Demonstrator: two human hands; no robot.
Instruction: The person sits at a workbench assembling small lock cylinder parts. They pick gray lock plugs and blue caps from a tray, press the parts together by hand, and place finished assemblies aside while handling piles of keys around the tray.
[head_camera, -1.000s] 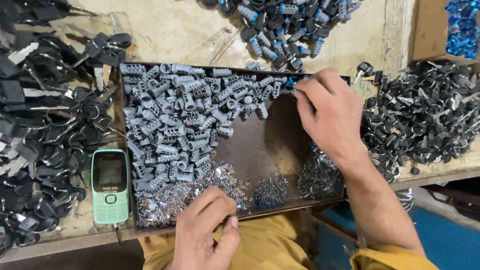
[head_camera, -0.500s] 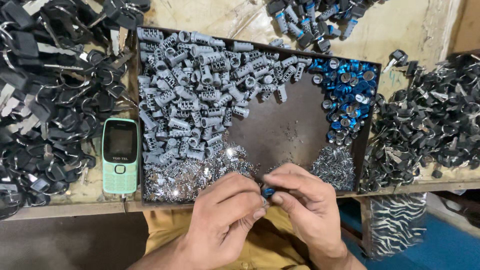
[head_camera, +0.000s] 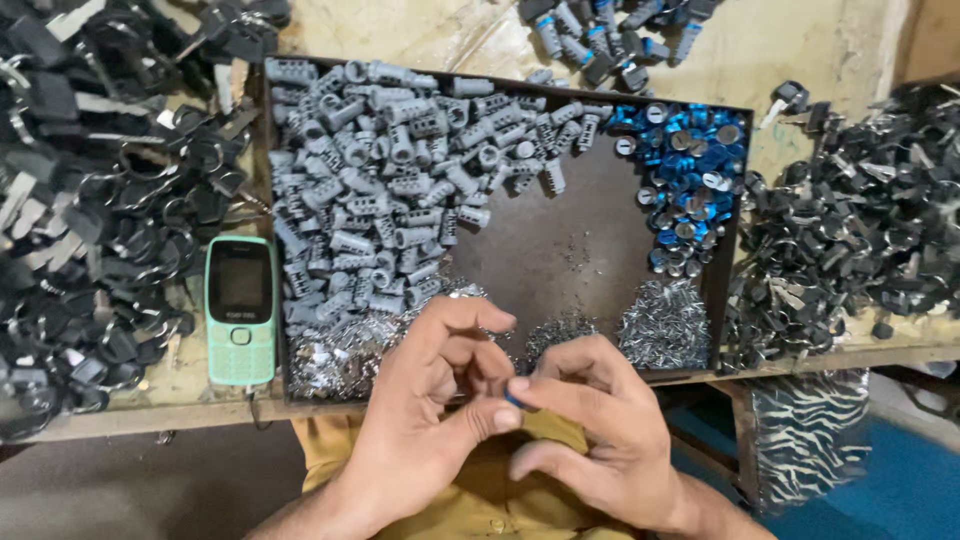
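Right at the near edge of the tray, a small blue part sits pinched between the fingertips of both hands, mostly hidden, so its shape cannot be told. Left hand curls tight, thumb and forefinger closed on the blue part; right hand meets it from the other side, forefinger and thumb also closed on it, other fingers folded under. Both hands hover over the front rim of the dark tray, above yellow-clad lap.

Inside tray: grey plastic cylinders heaped across left and top, blue round caps piled in top right corner, small silver metal bits in clumps along the near side. Green push-button phone lies just left of the tray on the table. Black key-like parts massed far left, another black heap on the right. More grey and blue pieces beyond the tray's far edge
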